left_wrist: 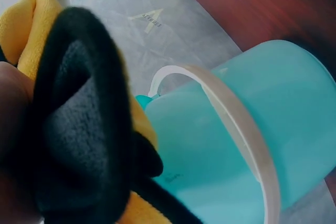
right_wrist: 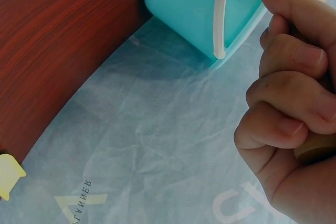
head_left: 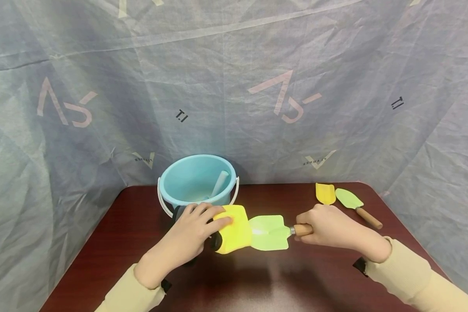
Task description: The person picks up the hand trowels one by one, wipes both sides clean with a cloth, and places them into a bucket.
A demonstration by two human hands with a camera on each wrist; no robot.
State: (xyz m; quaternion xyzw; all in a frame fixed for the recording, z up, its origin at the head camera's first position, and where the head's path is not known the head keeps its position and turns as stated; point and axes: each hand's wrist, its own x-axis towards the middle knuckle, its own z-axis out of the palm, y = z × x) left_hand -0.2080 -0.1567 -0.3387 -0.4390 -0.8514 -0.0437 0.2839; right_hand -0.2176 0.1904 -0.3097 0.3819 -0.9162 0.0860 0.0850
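My left hand (head_left: 193,229) holds a plush yellow cloth (head_left: 235,227) with dark grey and black parts. In the left wrist view, a dark fold of this cloth (left_wrist: 79,129) fills much of the near side. The cloth lies against the far end of a light green garden shovel blade (head_left: 271,232) and hides that end. My right hand (head_left: 327,226) grips the shovel's wooden handle, its fingers curled round it in the right wrist view. Both hands are above the table, in front of a light blue bucket (head_left: 179,175).
The bucket's white handle (left_wrist: 247,135) hangs at its side, and a pale blue stick-like piece (head_left: 220,182) leans inside. At the table's back right lie a small yellow blade (head_left: 325,194) and a green trowel (head_left: 349,199). A grey printed sheet (head_left: 226,86) hangs behind the table (head_left: 257,281).
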